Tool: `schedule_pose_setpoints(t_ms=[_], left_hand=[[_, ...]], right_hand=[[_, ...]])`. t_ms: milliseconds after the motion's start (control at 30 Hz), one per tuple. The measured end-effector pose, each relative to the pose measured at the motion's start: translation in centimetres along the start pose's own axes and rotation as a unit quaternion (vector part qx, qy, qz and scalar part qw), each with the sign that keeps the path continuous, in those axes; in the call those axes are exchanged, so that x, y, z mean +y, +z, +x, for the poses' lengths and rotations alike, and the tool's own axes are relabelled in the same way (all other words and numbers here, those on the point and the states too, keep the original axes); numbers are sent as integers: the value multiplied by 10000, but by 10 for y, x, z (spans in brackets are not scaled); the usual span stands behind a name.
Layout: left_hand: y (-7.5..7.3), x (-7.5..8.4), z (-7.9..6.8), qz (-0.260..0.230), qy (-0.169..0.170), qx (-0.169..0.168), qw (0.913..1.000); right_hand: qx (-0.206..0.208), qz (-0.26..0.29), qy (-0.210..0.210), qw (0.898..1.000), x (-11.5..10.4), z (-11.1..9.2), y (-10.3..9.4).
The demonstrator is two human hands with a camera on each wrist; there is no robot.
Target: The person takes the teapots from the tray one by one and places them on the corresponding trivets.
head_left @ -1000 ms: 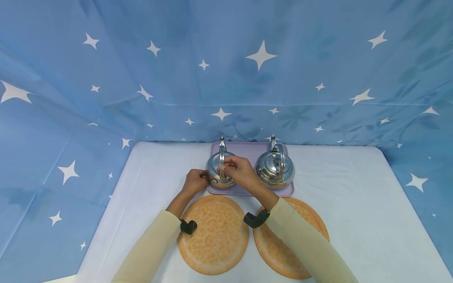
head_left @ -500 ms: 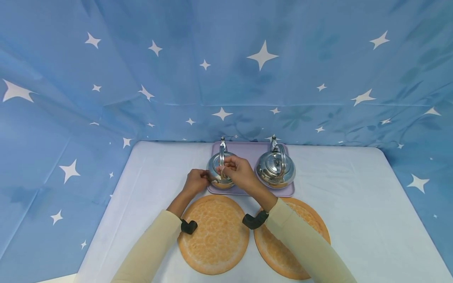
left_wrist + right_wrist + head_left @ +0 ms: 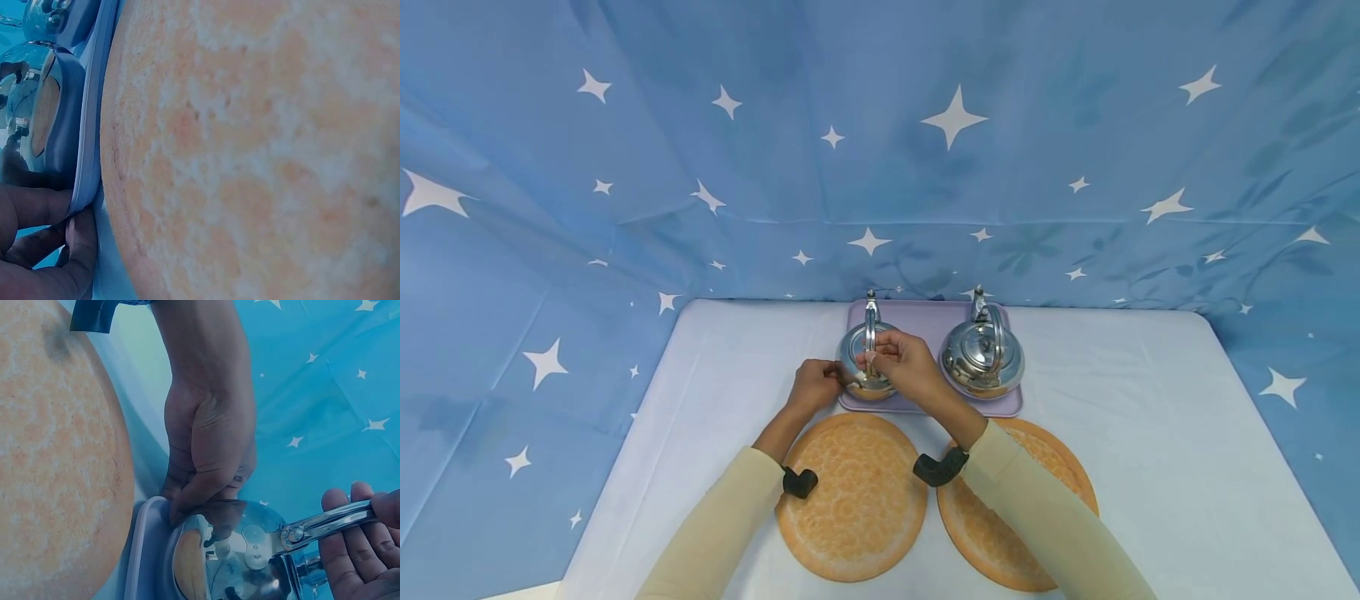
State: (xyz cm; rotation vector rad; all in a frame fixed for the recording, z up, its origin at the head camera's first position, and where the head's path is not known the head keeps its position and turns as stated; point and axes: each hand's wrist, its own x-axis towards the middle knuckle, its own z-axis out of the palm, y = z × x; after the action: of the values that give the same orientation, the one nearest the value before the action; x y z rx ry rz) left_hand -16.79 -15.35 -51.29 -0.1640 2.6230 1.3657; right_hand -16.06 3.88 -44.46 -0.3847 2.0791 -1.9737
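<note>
Steadily pinching the arched handle point(image 3: 328, 526) of a polished metal kettle point(image 3: 871, 388) with the right hand point(image 3: 904, 360), laying several fingers across one side and pressing the thumb against the other. Meanwhile nipping the near left corner of a lavender tray point(image 3: 917, 313) between thumb and fingers of the left hand point(image 3: 815, 385), close beside the kettle's belly, leaving unclear any touch between those fingers and the metal.

Standing upright on the tray's left end, spout point(image 3: 872, 302) pointing toward a star-printed blue backdrop point(image 3: 955, 50), with a matching second kettle point(image 3: 981, 371) resting near it on the right end. Lying just in front of the tray, beneath both forearms, a pair of round mats in bread-crust print point(image 3: 853, 500) on a white-covered table point(image 3: 1150, 417).

Probably calling for an even pinch near the middle of the arch, keeping the kettle level against tipping; likely rewarding a firm corner hold, bracing the tray against skidding while sparing the neighbouring kettle any knock
</note>
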Motion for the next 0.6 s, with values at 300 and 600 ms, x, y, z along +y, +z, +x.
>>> schedule_pose_setpoints(t_ms=[300,600], left_hand=[[0,0,1,-62,-11,-27,10000],[2,3,1,-17,-127,-52,9999]], right_hand=[[6,23,5,10000,1,-2,0],[-167,80,-48,9998,-15,-13,-2]])
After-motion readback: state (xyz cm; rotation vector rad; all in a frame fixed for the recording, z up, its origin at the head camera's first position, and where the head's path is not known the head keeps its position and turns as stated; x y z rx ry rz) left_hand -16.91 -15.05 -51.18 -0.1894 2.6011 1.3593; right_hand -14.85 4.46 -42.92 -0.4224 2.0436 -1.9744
